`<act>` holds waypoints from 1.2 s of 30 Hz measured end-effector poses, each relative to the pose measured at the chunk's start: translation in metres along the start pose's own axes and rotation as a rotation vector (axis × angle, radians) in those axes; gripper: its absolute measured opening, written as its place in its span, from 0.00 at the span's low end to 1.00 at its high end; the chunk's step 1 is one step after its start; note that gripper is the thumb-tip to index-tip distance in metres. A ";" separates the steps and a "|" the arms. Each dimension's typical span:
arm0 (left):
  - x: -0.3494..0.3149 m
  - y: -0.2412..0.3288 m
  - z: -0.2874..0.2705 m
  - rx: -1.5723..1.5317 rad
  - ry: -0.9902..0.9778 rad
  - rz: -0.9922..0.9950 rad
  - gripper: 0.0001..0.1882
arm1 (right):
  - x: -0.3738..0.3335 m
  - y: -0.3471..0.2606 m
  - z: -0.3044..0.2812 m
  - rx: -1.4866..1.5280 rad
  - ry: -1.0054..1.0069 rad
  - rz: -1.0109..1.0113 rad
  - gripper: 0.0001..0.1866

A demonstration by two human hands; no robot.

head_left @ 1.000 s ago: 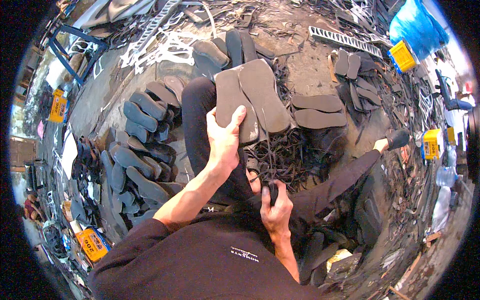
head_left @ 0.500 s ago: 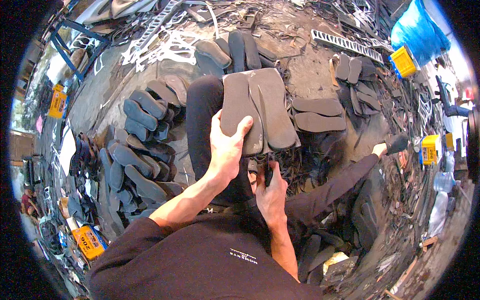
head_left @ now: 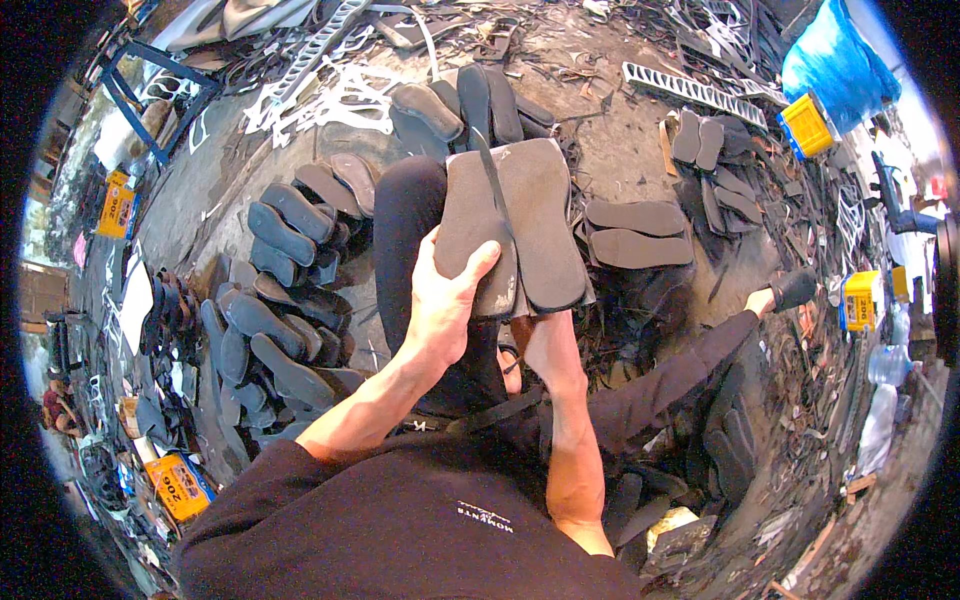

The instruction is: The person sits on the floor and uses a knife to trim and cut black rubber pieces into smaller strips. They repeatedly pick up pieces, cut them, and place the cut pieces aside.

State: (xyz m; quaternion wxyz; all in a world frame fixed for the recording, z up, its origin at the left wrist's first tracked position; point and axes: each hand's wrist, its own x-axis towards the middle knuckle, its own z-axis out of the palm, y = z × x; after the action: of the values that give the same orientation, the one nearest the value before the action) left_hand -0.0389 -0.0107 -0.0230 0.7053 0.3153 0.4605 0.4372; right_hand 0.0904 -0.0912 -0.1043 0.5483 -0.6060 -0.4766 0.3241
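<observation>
My left hand (head_left: 445,305) grips the lower left of a dark grey foam piece with two sole shapes, its thumb on top and its fingers underneath. The left sole (head_left: 475,215) and the right sole (head_left: 540,220) lie side by side over my knee. Between them a narrow dark pointed piece (head_left: 492,185) slants upward; whether it is a blade or a foam strip I cannot tell. My right hand (head_left: 550,340) reaches under the lower edge of the soles, so its fingers and anything in them are hidden.
Piles of cut soles (head_left: 285,340) lie to the left, and a stacked pair (head_left: 640,235) sits to the right. White cut-out scrap (head_left: 345,95) covers the floor ahead. Yellow boxes (head_left: 860,300) and a blue bag (head_left: 835,65) stand toward the edges, among scattered offcuts.
My right hand has moved up beneath the soles, hiding the dark handle it held below them. The slanting dark piece now shows between the soles, which have shifted slightly.
</observation>
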 end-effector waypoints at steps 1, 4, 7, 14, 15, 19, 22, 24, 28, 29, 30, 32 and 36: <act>0.000 0.002 -0.001 -0.013 -0.003 -0.016 0.41 | 0.004 0.011 0.002 0.130 -0.006 0.038 0.28; -0.002 0.006 -0.001 -0.040 -0.009 -0.044 0.40 | 0.007 0.035 0.000 0.596 -0.058 0.298 0.30; -0.004 0.005 0.002 -0.041 0.002 -0.040 0.40 | 0.014 0.012 0.011 0.799 0.011 0.394 0.29; -0.034 0.009 0.018 0.001 -0.004 -0.055 0.39 | 0.069 0.050 0.031 0.217 0.014 0.121 0.29; -0.046 0.005 0.018 0.038 -0.041 -0.095 0.38 | 0.085 0.049 0.018 0.277 -0.009 0.189 0.29; -0.054 -0.018 -0.003 0.118 -0.117 -0.042 0.35 | 0.075 0.017 -0.007 0.345 -0.019 0.320 0.26; -0.043 -0.025 -0.011 0.168 -0.136 0.036 0.30 | 0.007 -0.016 -0.030 0.412 -0.053 0.397 0.26; -0.028 -0.027 -0.026 0.279 -0.268 -0.090 0.26 | -0.032 -0.049 -0.030 0.295 -0.006 0.388 0.27; 0.010 -0.015 -0.017 0.174 -0.289 -0.219 0.22 | -0.077 -0.087 -0.032 0.207 -0.063 0.462 0.27; 0.015 -0.009 -0.011 0.061 -0.366 -0.299 0.22 | -0.084 -0.081 -0.030 0.090 -0.052 0.366 0.26; 0.017 -0.010 -0.006 0.048 -0.352 -0.303 0.21 | -0.091 -0.077 -0.030 0.109 0.021 0.378 0.26; 0.014 -0.002 -0.006 0.131 -0.435 -0.376 0.22 | -0.099 -0.075 -0.040 -0.128 0.132 0.292 0.29; -0.010 0.027 0.011 0.094 -0.533 -0.474 0.20 | -0.120 -0.052 -0.033 -0.558 0.358 0.110 0.26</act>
State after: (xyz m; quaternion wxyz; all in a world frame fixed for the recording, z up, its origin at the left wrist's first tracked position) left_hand -0.0401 -0.0090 0.0082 0.8670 0.3348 0.3404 0.1425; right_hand 0.0686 -0.2181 -0.0634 0.4179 -0.8048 -0.4097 0.0988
